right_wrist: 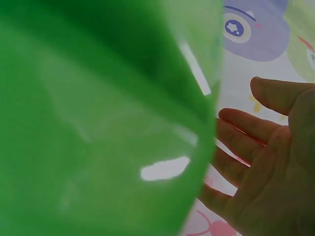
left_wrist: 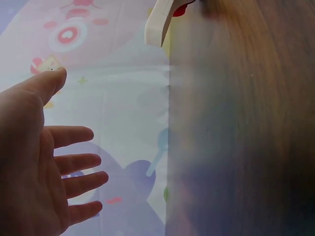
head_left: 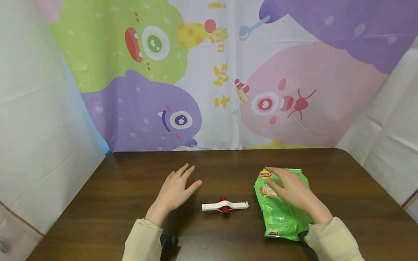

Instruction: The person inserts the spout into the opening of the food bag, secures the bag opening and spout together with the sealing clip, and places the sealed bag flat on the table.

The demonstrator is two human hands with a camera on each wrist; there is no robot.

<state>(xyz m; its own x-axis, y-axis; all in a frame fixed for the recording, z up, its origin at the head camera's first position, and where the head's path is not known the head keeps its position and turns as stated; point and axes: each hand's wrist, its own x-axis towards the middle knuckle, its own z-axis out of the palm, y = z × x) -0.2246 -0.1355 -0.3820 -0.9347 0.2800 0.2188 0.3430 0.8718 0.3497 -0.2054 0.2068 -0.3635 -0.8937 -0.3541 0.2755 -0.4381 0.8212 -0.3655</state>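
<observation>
My left hand (head_left: 174, 190) hovers over the table with its fingers spread and nothing in it. Between the two hands lies a narrow white clip (head_left: 212, 207) with a red round piece at its middle. One end of the clip (left_wrist: 158, 29) shows at the top of the left wrist view. To the right, a green chip bag (head_left: 277, 217) lies flat with its print facing up. Over its upper part is my right hand (head_left: 292, 188), fingers extended, hiding some of the bag. Shiny green film of the bag (right_wrist: 98, 132) fills much of the right wrist view, beside the relaxed fingers.
The dark brown wooden table (head_left: 130, 174) carries these things. Behind it hangs a cloth with cartoon monsters (head_left: 222, 119), and white cloth walls (head_left: 42, 108) stand at both sides. A black strap piece (head_left: 169, 241) sits at the left wrist.
</observation>
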